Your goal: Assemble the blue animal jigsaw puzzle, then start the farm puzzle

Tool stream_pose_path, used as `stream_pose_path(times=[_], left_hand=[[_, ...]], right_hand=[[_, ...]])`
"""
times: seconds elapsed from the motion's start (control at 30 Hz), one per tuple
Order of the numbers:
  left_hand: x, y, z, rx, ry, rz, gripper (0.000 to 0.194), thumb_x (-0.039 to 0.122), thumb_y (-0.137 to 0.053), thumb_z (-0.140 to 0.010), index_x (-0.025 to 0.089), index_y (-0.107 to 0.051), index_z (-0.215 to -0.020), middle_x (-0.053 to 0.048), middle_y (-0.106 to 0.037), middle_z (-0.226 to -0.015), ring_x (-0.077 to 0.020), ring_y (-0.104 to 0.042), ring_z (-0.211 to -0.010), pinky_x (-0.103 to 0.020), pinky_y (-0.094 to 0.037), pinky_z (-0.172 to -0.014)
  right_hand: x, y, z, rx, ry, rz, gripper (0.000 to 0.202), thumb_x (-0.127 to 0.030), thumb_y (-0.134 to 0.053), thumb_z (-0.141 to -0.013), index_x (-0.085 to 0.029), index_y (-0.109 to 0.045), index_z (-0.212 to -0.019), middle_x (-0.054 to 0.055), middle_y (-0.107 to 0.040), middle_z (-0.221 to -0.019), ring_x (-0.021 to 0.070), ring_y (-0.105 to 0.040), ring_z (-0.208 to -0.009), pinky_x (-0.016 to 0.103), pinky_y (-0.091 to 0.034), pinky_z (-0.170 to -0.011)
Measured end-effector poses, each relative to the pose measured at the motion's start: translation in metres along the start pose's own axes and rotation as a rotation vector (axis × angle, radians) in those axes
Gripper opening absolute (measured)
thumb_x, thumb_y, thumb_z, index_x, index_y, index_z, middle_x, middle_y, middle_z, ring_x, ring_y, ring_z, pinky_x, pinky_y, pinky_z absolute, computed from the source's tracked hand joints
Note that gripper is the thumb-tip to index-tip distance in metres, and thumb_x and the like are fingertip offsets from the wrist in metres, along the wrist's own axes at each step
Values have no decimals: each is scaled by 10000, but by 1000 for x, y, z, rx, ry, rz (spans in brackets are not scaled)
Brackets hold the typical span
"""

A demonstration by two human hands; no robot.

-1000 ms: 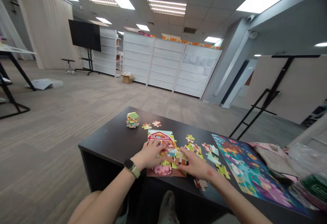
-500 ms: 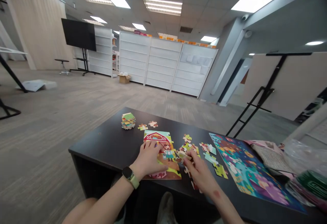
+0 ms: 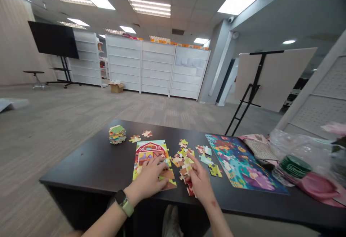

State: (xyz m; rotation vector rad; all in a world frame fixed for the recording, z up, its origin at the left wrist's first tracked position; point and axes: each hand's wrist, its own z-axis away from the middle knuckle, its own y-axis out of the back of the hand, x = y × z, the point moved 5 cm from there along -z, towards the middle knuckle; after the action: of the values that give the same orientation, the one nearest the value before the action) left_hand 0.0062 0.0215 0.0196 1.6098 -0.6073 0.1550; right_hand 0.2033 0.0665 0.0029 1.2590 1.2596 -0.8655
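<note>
A partly joined jigsaw puzzle (image 3: 147, 147) with a red barn lies flat on the dark table. My left hand (image 3: 148, 179) rests over its lower part, fingers stretched out and covering some of the picture. To the right, my right hand (image 3: 200, 183) is at a heap of loose puzzle pieces (image 3: 177, 160). Its thumb and fingers pinch a puzzle piece (image 3: 188, 165), partly hidden by the fingers and the pieces around it. More loose pieces, among them a green puzzle piece (image 3: 215, 170), lie right of the heap.
A stack of puzzle pieces (image 3: 117, 135) stands at the far left of the table (image 3: 102, 165), beside two single pieces (image 3: 141, 136). On the right lie a colourful picture sheet (image 3: 242, 163), a green-labelled container (image 3: 294, 166), clear plastic and pink cloth. An easel (image 3: 251, 93) stands behind.
The view has swung to the right. My right hand has lowered its piece toward the heap. My left hand has shifted toward the puzzle's lower right, uncovering more of the barn.
</note>
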Motion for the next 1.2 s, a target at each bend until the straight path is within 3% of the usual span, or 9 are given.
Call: stream_pose_path(times=[0.17,0.33,0.5,0.6,0.7,0.8,0.97,1.2], left_hand=[[-5,6,6,-32,-42,18,331,350,-608,-855,292,-606,-1181,-59,-471,-1457,-309,-377,-1373,-503,-292,-1110],[-10,12,13,-56,-57,16,290,323,-625,-849,282,-623,-1136,-51,-463,-1470,-305,-380,-1377,-490,-299,-1114],[-2,16,10,51,-105,23,223,293,-620,-862,249,-636,-1080,-69,-582,-1315,-295,-481,-1272,-451,-342,-1085],[12,12,1,121,-143,204,226,245,-602,-870,225,-627,-1094,-56,-655,-1159,-242,-579,-1123,-362,-427,-993],[24,4,-10,134,-138,472,257,233,-575,-886,214,-599,-1140,-28,-704,-1012,-187,-648,-946,-280,-491,-832],[29,-2,-19,100,-125,560,213,239,-543,-901,184,-613,-1095,-15,-715,-879,-154,-667,-798,-230,-495,-713],[25,1,-19,19,-140,502,171,225,-592,-853,165,-708,-962,-23,-732,-830,-153,-672,-749,-206,-471,-656],[19,3,-15,-36,-152,348,176,187,-646,-798,176,-783,-907,-16,-717,-685,-155,-618,-617,-235,-404,-600]], right_hand=[[7,1,-2,-22,-28,-146,481,-290,-518,-782,-214,-563,-1255,-20,-614,-781,143,-602,-568,296,-522,-565],[1,2,2,0,-7,-310,441,-297,-607,-759,-233,-465,-1172,-81,-575,-662,124,-578,-487,251,-478,-498],[-1,2,4,12,-5,-250,418,-472,-723,-754,-251,-382,-853,-81,-592,-562,118,-535,-407,195,-350,-393],[3,0,3,-24,-11,-220,473,-543,-740,-734,-246,-374,-773,-71,-585,-517,113,-506,-386,183,-287,-370],[5,-3,4,-69,-30,-198,488,-566,-759,-714,-237,-399,-736,-57,-581,-497,116,-509,-405,184,-287,-384],[0,-3,6,-88,-12,-166,460,-565,-743,-740,-222,-439,-704,-45,-571,-516,112,-506,-429,192,-301,-397],[-7,1,7,-65,39,-137,403,-594,-639,-822,-198,-584,-777,-2,-623,-677,100,-459,-457,217,-342,-404],[-3,2,5,-56,51,-134,371,-554,-652,-835,-194,-591,-773,14,-654,-758,98,-474,-525,218,-412,-485]])
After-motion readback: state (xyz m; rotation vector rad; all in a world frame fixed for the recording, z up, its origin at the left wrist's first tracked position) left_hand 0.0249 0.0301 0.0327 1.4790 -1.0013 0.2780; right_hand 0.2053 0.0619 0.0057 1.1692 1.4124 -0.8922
